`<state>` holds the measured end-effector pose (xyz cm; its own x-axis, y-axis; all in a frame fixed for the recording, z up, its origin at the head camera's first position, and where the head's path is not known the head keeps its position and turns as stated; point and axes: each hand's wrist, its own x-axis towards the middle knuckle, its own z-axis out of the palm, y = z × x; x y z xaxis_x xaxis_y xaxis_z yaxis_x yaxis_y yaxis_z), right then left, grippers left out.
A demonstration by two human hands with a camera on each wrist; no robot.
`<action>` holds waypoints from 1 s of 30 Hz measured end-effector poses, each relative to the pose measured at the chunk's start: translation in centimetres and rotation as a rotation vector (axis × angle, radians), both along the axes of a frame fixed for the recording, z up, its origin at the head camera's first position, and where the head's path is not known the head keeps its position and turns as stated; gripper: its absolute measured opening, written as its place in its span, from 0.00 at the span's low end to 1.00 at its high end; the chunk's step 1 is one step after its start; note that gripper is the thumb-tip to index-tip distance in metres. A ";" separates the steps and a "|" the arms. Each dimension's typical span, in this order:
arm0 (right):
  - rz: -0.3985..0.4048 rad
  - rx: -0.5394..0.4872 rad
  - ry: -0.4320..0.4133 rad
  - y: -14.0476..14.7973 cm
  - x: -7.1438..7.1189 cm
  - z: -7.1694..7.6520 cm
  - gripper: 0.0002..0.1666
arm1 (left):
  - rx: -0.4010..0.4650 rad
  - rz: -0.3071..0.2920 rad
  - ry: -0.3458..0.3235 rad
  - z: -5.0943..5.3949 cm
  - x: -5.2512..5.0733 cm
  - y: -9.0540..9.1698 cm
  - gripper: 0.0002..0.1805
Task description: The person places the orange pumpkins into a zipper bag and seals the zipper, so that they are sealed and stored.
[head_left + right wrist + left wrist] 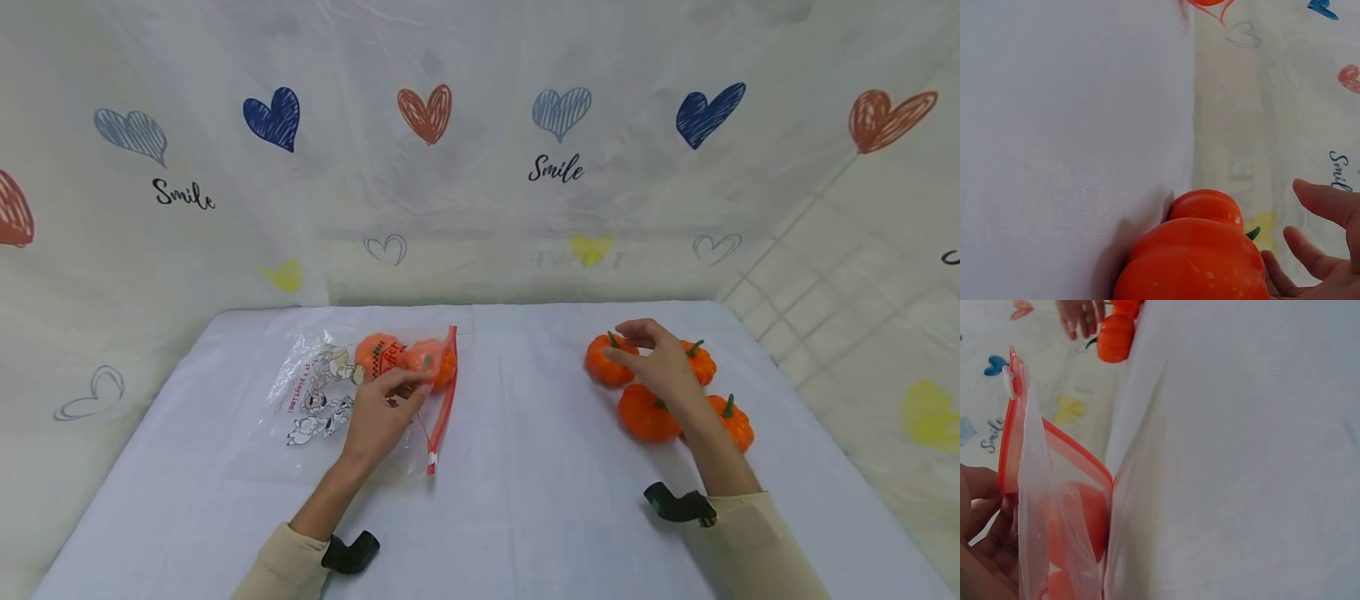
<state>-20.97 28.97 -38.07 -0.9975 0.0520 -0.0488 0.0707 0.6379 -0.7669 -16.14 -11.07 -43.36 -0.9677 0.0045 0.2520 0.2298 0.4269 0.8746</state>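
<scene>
On the table (pixel 517 475) at right, the leftmost loose pumpkin (pixel 604 370) lies just left of the closer right hand (pixel 660 362), fingers parted and empty; the left hand (pixel 382 417) pinches the bag (pixel 322 392).

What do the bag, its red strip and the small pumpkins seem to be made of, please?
Bag: thin, shiny clear plastic film, since it creases and contents show through. Red strip: probably flexible plastic, as it bends along the bag's opening and looks smooth. Pumpkins: likely moulded plastic or coated foam, judging by their smooth, softly glossy skin; the look leaves it open.
</scene>
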 end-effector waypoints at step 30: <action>0.052 0.093 -0.090 1.7 -0.1 -0.3 0.44 | -0.001 -0.005 -0.001 -0.1 0.0 0.0 0.11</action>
<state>-21.08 30.68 -38.34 -0.9907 0.0086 -0.1356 0.1015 0.7104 -0.6964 -16.12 -11.03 -43.42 -0.9679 0.0092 0.2512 0.2309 0.4270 0.8743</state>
